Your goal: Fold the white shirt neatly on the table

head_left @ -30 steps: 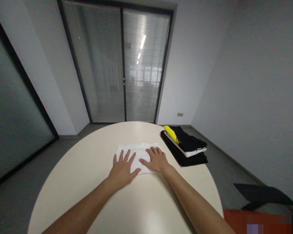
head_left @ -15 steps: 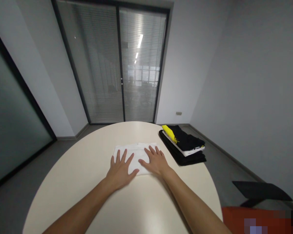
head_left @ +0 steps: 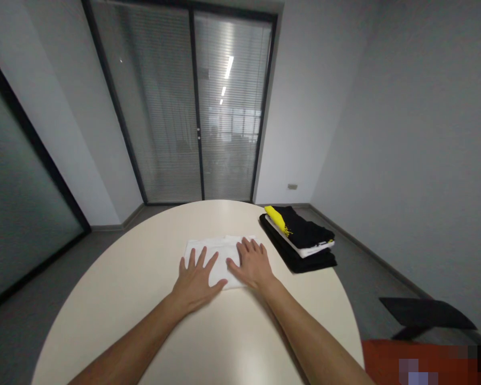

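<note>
A white folded cloth (head_left: 219, 247) lies flat on the round cream table (head_left: 116, 283) in front of me. On its left part my left hand (head_left: 194, 283) rests palm down, fingers spread. My right hand (head_left: 254, 263) presses on the cloth's right part, its fingers nearer together and a little bent, the thumb pointing left. Both hands hide much of the cloth, and neither grips it. Whether it is a garment or a towel I cannot tell.
To the right on the table sits a stack of folded cloths (head_left: 307, 230), black and white with a yellow fringed piece on top. An orange-red seat (head_left: 380, 358) and a black armrest (head_left: 428, 313) stand beyond the right edge. Glass doors with blinds (head_left: 160, 107) are behind.
My right hand has drawn slightly upward on the cloth, its fingers closer together and more bent. My left hand stays spread in about the same place. The view has shifted a little.
</note>
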Demonstrator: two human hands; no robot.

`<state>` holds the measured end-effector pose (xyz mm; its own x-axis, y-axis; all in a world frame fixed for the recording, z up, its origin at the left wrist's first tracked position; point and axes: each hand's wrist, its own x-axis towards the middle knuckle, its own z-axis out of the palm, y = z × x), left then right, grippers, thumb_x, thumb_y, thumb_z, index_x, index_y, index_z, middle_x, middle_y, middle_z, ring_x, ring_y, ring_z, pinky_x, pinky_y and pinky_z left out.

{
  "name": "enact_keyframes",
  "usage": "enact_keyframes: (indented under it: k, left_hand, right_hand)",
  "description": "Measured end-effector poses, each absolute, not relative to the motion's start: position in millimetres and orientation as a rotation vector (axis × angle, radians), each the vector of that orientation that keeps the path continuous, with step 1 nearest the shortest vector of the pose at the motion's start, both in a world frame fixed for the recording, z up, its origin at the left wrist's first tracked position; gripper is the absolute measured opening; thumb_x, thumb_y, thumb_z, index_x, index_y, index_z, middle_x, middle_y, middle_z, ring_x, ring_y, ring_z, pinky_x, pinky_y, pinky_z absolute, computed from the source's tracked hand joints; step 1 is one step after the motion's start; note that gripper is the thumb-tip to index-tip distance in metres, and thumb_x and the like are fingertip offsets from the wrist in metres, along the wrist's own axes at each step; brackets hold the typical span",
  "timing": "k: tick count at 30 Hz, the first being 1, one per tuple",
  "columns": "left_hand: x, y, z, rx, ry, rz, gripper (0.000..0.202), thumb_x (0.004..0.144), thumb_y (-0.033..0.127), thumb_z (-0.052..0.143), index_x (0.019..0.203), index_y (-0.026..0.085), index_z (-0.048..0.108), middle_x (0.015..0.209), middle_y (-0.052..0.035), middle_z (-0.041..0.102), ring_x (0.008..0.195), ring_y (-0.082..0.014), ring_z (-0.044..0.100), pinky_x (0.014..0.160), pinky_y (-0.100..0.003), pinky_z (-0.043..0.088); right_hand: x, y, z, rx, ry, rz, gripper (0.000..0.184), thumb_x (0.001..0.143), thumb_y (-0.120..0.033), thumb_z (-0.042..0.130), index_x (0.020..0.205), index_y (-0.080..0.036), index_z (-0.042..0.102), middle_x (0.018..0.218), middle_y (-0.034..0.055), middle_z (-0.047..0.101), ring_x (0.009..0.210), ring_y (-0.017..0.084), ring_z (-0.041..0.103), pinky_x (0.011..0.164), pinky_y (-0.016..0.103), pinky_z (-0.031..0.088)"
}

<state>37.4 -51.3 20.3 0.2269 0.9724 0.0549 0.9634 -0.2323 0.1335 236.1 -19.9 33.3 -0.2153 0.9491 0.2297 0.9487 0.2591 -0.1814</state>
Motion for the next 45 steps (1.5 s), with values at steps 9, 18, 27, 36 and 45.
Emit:
enact_keyframes:
  k: [9, 18, 27, 36, 45]
  left_hand:
    - [39.8, -53.2, 24.9, 2.38, 1.909, 0.156, 0.091, 0.081, 0.082, 0.037, 0.155, 0.031, 0.023, 0.163, -0.0094, 0.01, 0.147, -0.0443, 0.002, 0.113, -0.066, 0.007]
    - [41.6, -52.4, 25.4, 2.365, 1.915, 0.162, 0.093, 0.08, 0.082, 0.039, 0.155, 0.03, 0.023, 0.163, -0.0095, 0.009, 0.147, -0.0441, -0.001, 0.113, -0.066, 0.005]
    - [36.8, -43.7, 27.0, 2.413, 1.92, 0.319, 0.073, 0.091, 0.071, 0.03, 0.15, 0.03, 0.037, 0.156, -0.0102, 0.034, 0.144, -0.0393, 0.024, 0.116, -0.059, 0.012]
    - [2.5, -1.1, 25.4, 2.301, 1.989, 0.334, 0.074, 0.095, 0.065, 0.027, 0.153, 0.021, 0.03, 0.161, -0.0118, 0.018, 0.15, -0.03, 0.011, 0.119, -0.051, 0.011]
    - [-3.2, 5.2, 19.4, 2.209, 1.966, 0.219, 0.075, 0.095, 0.065, 0.022, 0.155, 0.02, 0.025, 0.161, -0.011, 0.021, 0.15, -0.03, 0.01, 0.118, -0.053, 0.01]
  right_hand:
    - [240.3, -13.4, 29.4, -1.846, -2.296, 0.275, 0.096, 0.079, -0.086, 0.034, 0.153, -0.024, 0.031, 0.161, 0.0089, 0.019, 0.148, 0.037, 0.011, 0.116, 0.049, 0.011]
    - [242.1, -12.9, 29.2, -1.822, -2.275, 0.226, 0.091, 0.081, -0.084, 0.035, 0.149, -0.024, 0.039, 0.158, 0.0104, 0.028, 0.145, 0.037, 0.019, 0.114, 0.05, 0.016]
    - [249.3, -4.3, 21.4, -1.765, -2.249, 0.042, 0.076, 0.087, -0.075, 0.039, 0.144, -0.025, 0.047, 0.156, 0.012, 0.032, 0.142, 0.034, 0.024, 0.11, 0.049, 0.021]
    - [249.4, -0.2, 28.5, -1.734, -2.284, 0.003, 0.074, 0.085, -0.076, 0.04, 0.136, -0.024, 0.053, 0.145, 0.0146, 0.045, 0.133, 0.034, 0.036, 0.104, 0.05, 0.026]
    - [252.7, 9.9, 21.6, -1.869, -2.289, 0.245, 0.09, 0.083, -0.085, 0.025, 0.153, -0.027, 0.03, 0.161, 0.0115, 0.017, 0.148, 0.033, 0.009, 0.115, 0.054, 0.006]
